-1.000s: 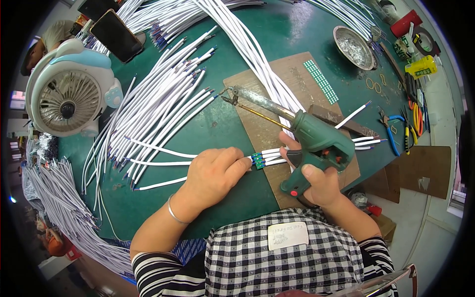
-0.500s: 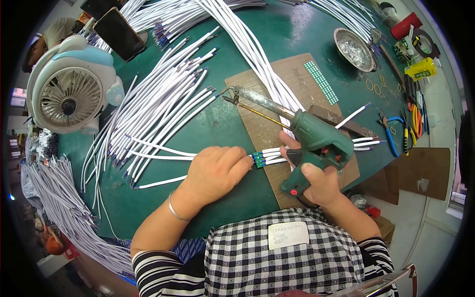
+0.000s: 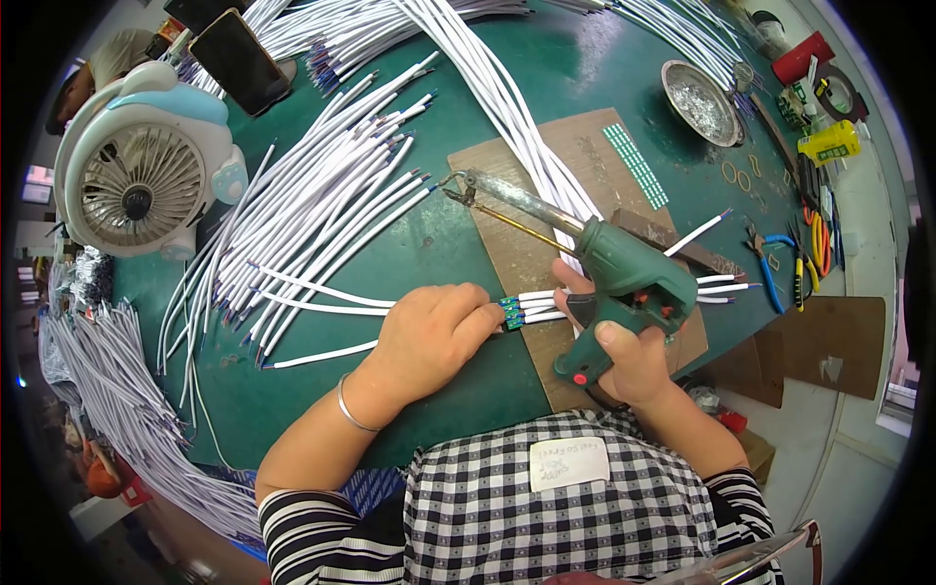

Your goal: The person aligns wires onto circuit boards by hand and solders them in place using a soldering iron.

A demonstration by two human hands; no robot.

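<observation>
My right hand grips a green soldering gun by its handle, with the long metal barrel and brass-coloured tube pointing to the far left. The bent tip hangs over the table's middle, apart from the boards. My left hand is closed over several white cables, its fingertips beside a row of small green circuit boards. More white cable pieces run right from these boards and pass beneath the soldering gun. What lies under my left palm is hidden.
A brown work board carries a sheet of small green boards and a dark bar. Piles of white cables lie left, near a fan and a phone. A metal bowl and pliers lie right.
</observation>
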